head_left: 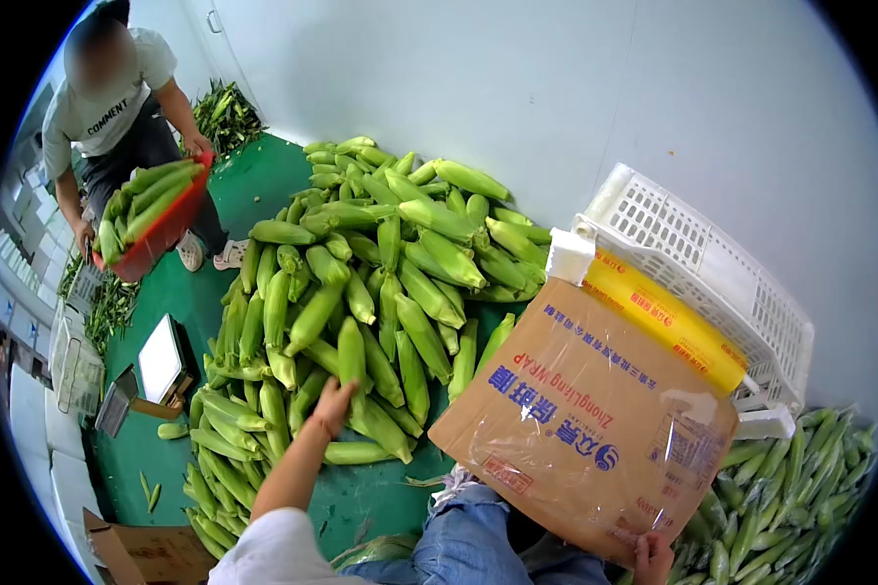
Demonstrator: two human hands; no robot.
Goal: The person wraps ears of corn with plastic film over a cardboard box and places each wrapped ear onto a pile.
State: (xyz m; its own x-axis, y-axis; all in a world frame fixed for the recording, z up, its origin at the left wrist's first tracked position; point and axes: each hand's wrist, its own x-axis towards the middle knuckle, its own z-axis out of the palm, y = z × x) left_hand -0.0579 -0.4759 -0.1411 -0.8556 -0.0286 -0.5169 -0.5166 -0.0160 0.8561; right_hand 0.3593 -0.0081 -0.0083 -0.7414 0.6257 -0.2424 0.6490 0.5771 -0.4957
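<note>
My left hand [334, 408] is closed round the lower end of a green husked ear of corn [351, 353], at the near side of a large corn pile [380, 244]. Below that hand, another ear [356, 452] lies flat on the green floor. At the lower right, my right hand [652, 558] is at the near edge of a flat brown cardboard box [576, 429], its fingers curled. What those fingers pinch, if anything, is too small to make out. Shiny clear film covers part of the cardboard near them.
A yellow wrap roll [663, 322] lies along the box's far side, by a white plastic crate [712, 263]. Film-wrapped corn [800, 487] is at right. A co-worker [117, 107] carries a red basket [171, 229] of corn. A scale [161, 361] stands on the floor.
</note>
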